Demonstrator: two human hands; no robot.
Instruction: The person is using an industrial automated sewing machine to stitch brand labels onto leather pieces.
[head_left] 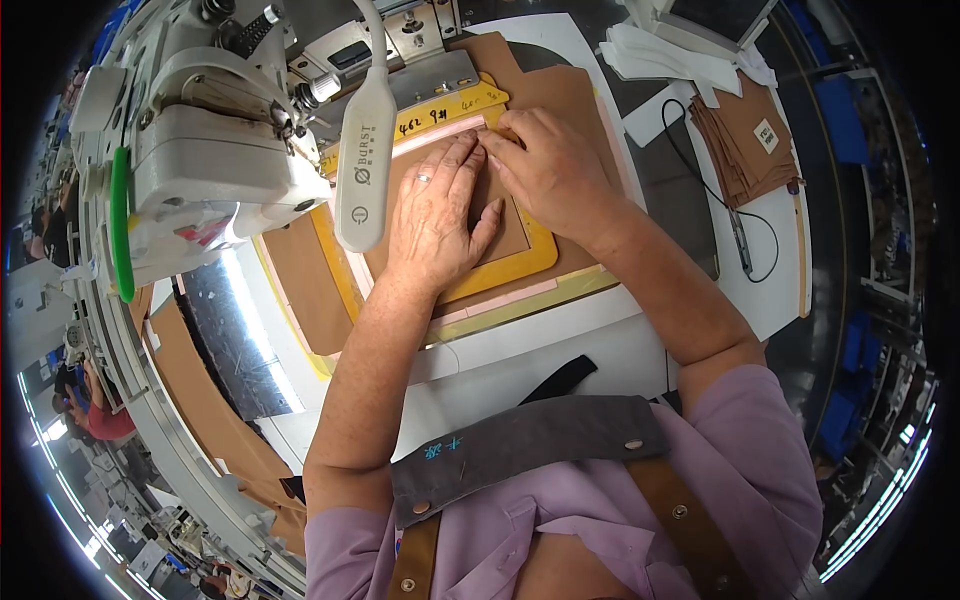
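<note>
My left hand (432, 215), with a ring on one finger, lies flat on a brown panel (508, 236), its fingers stretched toward the panel's far edge. At that edge my right hand (555, 175) is closed in a pinch, its fingertips meeting those of the left. Whatever is between the right fingertips is too small or hidden to make out. A yellow template frame (542, 250) surrounds the panel, with a pink-white strip (440, 135) along its inner far side. Beneath the frame is a larger brown sheet (300, 272), bordered by pale strips.
A white sewing machine (220, 150) stands at the left, and a white lamp wand (364, 160) hangs close to my left hand. On the right are stacked brown pieces (730, 150), white cloth (668, 60) and a slim corded tool (741, 242). A black strap (560, 380) lies near me.
</note>
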